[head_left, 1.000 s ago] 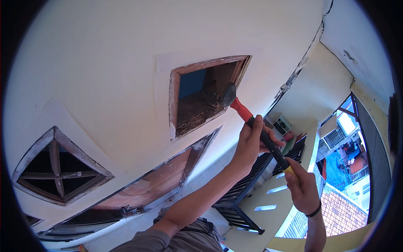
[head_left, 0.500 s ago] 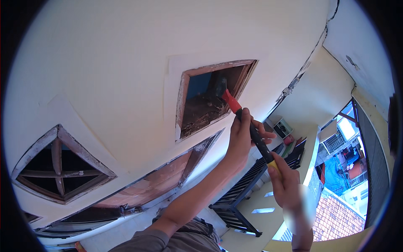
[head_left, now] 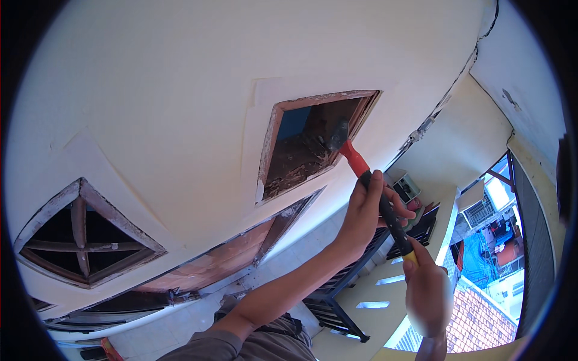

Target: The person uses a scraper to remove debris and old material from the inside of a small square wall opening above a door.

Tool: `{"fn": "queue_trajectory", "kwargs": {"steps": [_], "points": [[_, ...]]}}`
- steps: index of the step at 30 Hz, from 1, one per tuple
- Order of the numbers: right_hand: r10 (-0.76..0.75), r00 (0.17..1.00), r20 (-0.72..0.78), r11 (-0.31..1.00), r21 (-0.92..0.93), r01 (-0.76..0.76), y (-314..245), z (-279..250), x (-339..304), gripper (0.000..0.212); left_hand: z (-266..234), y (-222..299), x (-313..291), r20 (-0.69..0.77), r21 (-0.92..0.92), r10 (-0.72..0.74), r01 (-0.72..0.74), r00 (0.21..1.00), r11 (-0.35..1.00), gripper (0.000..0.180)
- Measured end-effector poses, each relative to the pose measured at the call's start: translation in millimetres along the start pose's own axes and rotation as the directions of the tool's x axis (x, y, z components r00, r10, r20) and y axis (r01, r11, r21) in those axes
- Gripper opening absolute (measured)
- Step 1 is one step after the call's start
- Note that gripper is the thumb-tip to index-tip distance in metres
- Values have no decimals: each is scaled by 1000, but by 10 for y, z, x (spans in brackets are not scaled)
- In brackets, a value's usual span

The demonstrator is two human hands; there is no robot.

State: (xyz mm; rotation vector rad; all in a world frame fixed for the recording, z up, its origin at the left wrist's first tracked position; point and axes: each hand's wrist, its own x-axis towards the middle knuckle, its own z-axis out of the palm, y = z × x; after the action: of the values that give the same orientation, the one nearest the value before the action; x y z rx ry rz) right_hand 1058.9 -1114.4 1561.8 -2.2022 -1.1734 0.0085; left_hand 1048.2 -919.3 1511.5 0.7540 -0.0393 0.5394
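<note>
Both hands hold a hammer (head_left: 394,224) with a red neck, a black grip and a yellow butt end. My right hand (head_left: 427,292) is wrapped round the yellow end. Further up, my left hand (head_left: 366,210) loosely grips the black part just below the red neck, some fingers showing behind the handle. The dark grey head (head_left: 339,136) is at the right inner side of a square wooden frame (head_left: 265,157) set in the wall. Its exact shape is unclear in the shadow, and I cannot tell whether it touches the wood. Splintered, rough wood (head_left: 295,175) lies along the opening's lower part.
To the left is a diamond-shaped opening (head_left: 84,246) with crossed wooden bars. Below runs a worn wooden panel (head_left: 211,256). A black metal railing (head_left: 337,307), a balcony wall (head_left: 355,337) and a small shelf box (head_left: 404,185) are at the right. Rooftops (head_left: 484,313) show beyond.
The hammer and both hands have shifted right and slightly down in view. Its head has come nearer the frame's right inner side. The whole view has shifted a little too.
</note>
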Motion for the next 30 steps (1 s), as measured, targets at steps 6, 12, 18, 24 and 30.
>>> {"fn": "queue_trajectory", "kwargs": {"steps": [6,12,18,24,30], "points": [[28,1000,11,999,36,-28,-102,166,-14,39,-139,38,-15,-27,27,48,-48,998,998,42],[-41,998,-47,999,-26,40,-131,296,-43,39,-230,-68,-396,-161,200,196,-163,967,966,53],[-73,994,-83,997,9,74,-155,193,-100,36,-901,-221,-1252,-24,414,175,-150,984,898,44],[-55,996,-64,996,73,60,-241,91,-25,36,-1695,-246,-2055,-168,556,37,64,985,829,44],[-25,998,-51,997,-80,21,-500,226,-39,37,-2719,-439,-2943,-429,641,-31,329,903,693,31]]}}
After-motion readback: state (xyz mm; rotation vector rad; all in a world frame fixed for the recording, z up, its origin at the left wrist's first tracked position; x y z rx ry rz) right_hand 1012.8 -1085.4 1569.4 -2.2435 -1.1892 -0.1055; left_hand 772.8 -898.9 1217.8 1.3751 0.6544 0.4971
